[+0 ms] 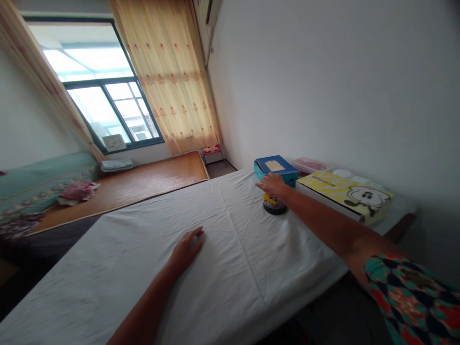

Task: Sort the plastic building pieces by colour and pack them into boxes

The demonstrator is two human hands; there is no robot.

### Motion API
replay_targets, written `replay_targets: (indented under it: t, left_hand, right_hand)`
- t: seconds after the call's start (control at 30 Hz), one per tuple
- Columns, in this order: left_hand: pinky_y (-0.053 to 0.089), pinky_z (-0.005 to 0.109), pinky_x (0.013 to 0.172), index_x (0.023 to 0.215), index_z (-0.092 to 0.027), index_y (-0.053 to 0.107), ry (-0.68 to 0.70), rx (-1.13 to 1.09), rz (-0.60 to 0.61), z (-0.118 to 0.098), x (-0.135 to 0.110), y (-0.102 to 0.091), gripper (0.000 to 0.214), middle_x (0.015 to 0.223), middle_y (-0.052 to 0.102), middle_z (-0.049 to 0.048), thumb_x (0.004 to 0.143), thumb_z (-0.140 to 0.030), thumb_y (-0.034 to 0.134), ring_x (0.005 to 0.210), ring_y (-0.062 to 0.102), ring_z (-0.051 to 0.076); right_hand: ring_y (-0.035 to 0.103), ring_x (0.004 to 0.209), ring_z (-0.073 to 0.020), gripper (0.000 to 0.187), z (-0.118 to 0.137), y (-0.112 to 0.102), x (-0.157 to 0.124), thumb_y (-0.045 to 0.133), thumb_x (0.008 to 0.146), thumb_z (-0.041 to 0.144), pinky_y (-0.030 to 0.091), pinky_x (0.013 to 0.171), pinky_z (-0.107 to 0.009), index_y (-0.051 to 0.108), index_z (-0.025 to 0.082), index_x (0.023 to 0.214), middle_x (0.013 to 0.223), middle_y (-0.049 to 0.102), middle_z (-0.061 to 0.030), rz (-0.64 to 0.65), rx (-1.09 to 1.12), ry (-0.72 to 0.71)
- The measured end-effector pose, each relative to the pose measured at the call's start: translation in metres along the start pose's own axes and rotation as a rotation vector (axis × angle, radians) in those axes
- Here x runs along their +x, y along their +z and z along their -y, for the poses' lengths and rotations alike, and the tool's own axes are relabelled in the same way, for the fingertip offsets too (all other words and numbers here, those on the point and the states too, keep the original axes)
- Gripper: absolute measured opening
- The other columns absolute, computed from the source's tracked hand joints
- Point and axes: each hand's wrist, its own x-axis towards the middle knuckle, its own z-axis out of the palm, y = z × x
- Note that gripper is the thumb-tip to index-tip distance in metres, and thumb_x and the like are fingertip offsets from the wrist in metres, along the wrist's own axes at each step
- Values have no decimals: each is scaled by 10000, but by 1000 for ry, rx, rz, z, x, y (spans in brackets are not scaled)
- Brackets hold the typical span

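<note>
My left hand (pixel 186 247) rests on the white tablecloth (pixel 208 282), its fingers stretched out and holding nothing. Farther off to the right, my right hand (pixel 273 184) reaches out with fingers apart. It is just above a low round container (pixel 273 206) with a black base and a yellow patterned top, and partly covers it. Whether the hand touches that container I cannot tell. Directly behind the hand stands a blue cardboard box (pixel 283 165) with a pale label on its lid.
Right of the blue box lie a yellow and white box (pixel 345 191) with a cartoon dog and a clear plastic container (pixel 311 165) with pinkish contents. A white wall (pixel 323 81) borders the table. Beyond it are a bed (pixel 143 179), a red stool (pixel 211 150) and a curtained window.
</note>
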Motion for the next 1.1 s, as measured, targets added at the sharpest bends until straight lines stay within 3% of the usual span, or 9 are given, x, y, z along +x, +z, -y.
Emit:
replay_targets:
  t: [0.07, 0.13, 0.23, 0.37, 0.47, 0.53, 0.67, 0.77, 1.1]
  left_hand:
    - [438, 390, 1030, 1328, -213, 495, -11, -14, 7, 1, 0, 0, 484, 1196, 658, 56, 889, -414, 464, 1121, 594, 205]
    - [440, 396, 1029, 1331, -222, 489, -23, -17, 13, 2, 0, 1, 480, 1189, 660, 52, 892, -414, 458, 1115, 595, 205]
    - [443, 410, 1022, 1307, -240, 515, -13, 25, 11, 1, 2, 1, 441, 1180, 662, 46, 900, -393, 447, 1121, 585, 214]
    - [450, 426, 1002, 1197, -247, 617, 122, 159, 109, -20, 8, -8, 355, 1209, 649, 60, 903, -318, 431, 1129, 570, 243]
    - [469, 429, 970, 1180, -239, 631, 206, 193, 242, -47, 13, -10, 349, 1205, 660, 71, 865, -296, 491, 1092, 603, 259]
    - [494, 400, 935, 1135, -213, 654, 201, 172, 251, -61, 15, -4, 335, 1167, 682, 84, 832, -270, 525, 1050, 629, 257]
    - [533, 336, 843, 1011, -194, 707, 162, 147, 169, -67, 14, 23, 271, 1026, 729, 85, 807, -230, 531, 934, 674, 233]
    - [538, 328, 829, 993, -181, 714, 149, 136, 78, -61, 9, 37, 258, 999, 735, 93, 817, -235, 534, 928, 681, 232]
    - [528, 306, 846, 1015, -170, 706, 228, 58, 109, -54, 2, 40, 252, 1034, 729, 97, 836, -233, 540, 970, 677, 222]
  right_hand:
    - [508, 1168, -353, 647, -3, -5, -5, 287, 928, 626, 421, 908, -478, 694, 137, 1048, 1163, 650, -205, 33, -5, 123]
    - [557, 1121, -320, 655, 5, -8, -15, 281, 921, 646, 448, 876, -415, 688, 150, 1056, 1142, 665, -181, 35, 63, 106]
    - [603, 1078, -249, 564, 45, -7, -35, 299, 944, 601, 456, 866, -339, 686, 210, 1071, 1149, 678, -115, -32, 281, -192]
    - [628, 1040, -223, 503, 132, 5, -58, 322, 960, 559, 457, 887, -341, 693, 238, 1068, 1108, 702, -67, 20, 573, -590]
    - [569, 1146, -218, 456, 186, 20, -69, 335, 977, 494, 385, 1011, -375, 647, 220, 1166, 1207, 662, -67, -24, 722, -736]
    - [551, 1167, -203, 454, 206, 31, -75, 311, 990, 465, 363, 1043, -373, 628, 211, 1194, 1220, 652, -67, -30, 848, -762]
    - [571, 1129, -178, 512, 212, 53, -83, 243, 999, 476, 410, 1015, -340, 614, 195, 1213, 1190, 647, -80, 30, 1075, -719]
    - [543, 1165, -192, 500, 207, 62, -84, 304, 983, 491, 391, 1044, -365, 591, 176, 1245, 1223, 618, -104, 27, 1087, -758]
    - [543, 1160, -187, 429, 205, 62, -82, 335, 989, 440, 402, 1043, -371, 551, 225, 1291, 1226, 606, -77, 100, 1093, -828]
